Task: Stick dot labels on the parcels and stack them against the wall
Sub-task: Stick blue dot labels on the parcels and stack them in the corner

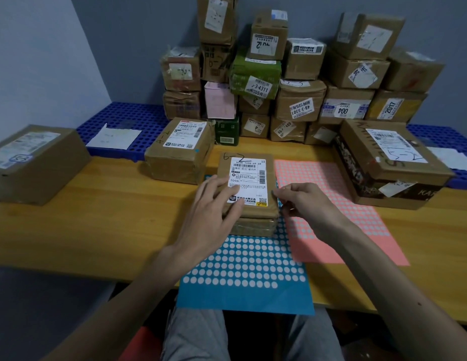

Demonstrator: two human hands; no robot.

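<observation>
parcel [249, 175] on wooden table [96, 217], grey wall [138, 35] behind; left hand [214, 212] flat atop, right hand [302, 201] pinching, what unclear.

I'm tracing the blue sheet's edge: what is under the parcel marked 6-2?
The parcel sits on the far part of the blue dot sheet, which lies on the wooden table. That part of the sheet is covered, so its dots cannot be seen.

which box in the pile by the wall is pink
The pale pink box left of middle, right above the dark green box; the rest are brown or green.
</observation>
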